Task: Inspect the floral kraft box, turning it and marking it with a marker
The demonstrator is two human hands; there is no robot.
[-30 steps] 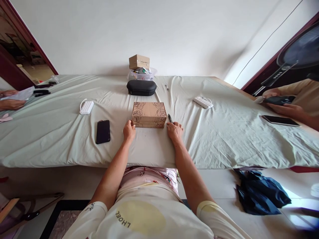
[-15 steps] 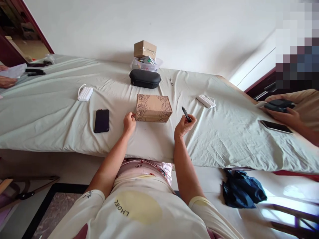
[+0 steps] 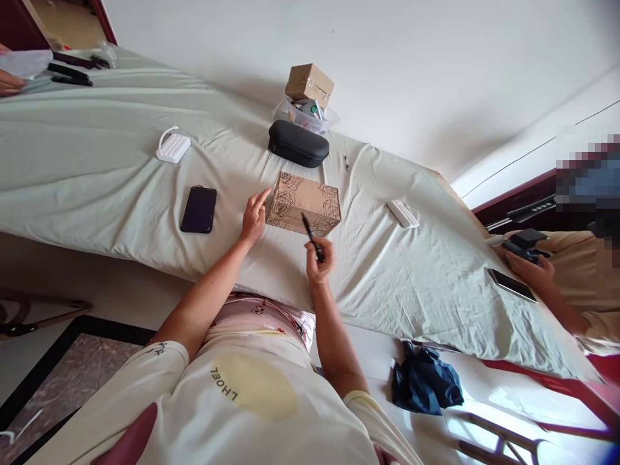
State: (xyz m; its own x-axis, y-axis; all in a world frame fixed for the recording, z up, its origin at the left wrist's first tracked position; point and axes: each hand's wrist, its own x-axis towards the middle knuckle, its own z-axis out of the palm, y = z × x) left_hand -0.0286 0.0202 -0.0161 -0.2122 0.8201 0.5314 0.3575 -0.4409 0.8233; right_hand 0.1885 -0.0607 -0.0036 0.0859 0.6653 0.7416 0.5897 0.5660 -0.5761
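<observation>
A cardboard box (image 3: pixel 307 197) with dark scribbled loops at its corners lies on the cloth in front of me. My left hand (image 3: pixel 254 215) is at the box's left side, fingers stretched out; whether they touch it I cannot tell. In my right hand (image 3: pixel 321 258) is a black marker pen (image 3: pixel 312 237), gripped with its tip pointing up and away from me, in front of the box's near side. Whether the tip meets the cardboard is not clear.
Behind the box lie a black case (image 3: pixel 299 143), a plastic bin (image 3: pixel 310 116) with a smaller carton (image 3: pixel 310 85) on it, and a pen (image 3: pixel 347 163). A phone (image 3: pixel 198 210) and white power bank (image 3: pixel 174 147) are left, another white device (image 3: pixel 403 214) right. Other people's hands show at both sides.
My right hand has swung left with the marker pen, from beside the box to its near side. My left hand's fingers have stretched out. The view has tilted and turned.
</observation>
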